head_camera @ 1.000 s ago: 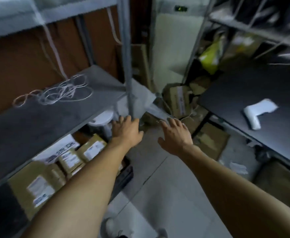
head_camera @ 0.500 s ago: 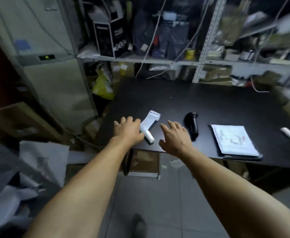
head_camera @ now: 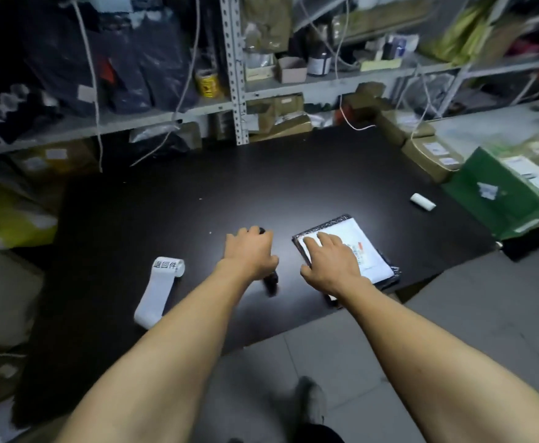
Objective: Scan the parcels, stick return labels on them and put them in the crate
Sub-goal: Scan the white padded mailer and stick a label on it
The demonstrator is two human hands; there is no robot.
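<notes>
A matte black desk (head_camera: 261, 193) fills the middle of the view, its surface smooth with a dull sheen near the front edge. The left hand (head_camera: 250, 252) lies over a black handheld scanner (head_camera: 270, 279), fingers curled down around its body; only the dark handle end shows below the palm, so a full grip cannot be confirmed. The right hand (head_camera: 333, 262) rests flat and spread on a flat parcel (head_camera: 370, 251), a soft white mailer bag with a dark crinkled edge, lying near the desk's front edge just right of the scanner. To the left, a roll of white return labels (head_camera: 159, 289) trails a loose curled strip printed with black characters. A small white cylinder (head_camera: 423, 201) lies well apart toward the right rear. At the desk's right edge stands a green crate (head_camera: 498, 199) holding taped brown boxes. Grey perforated metal shelves (head_camera: 236, 68) behind carry cartons and bags.
</notes>
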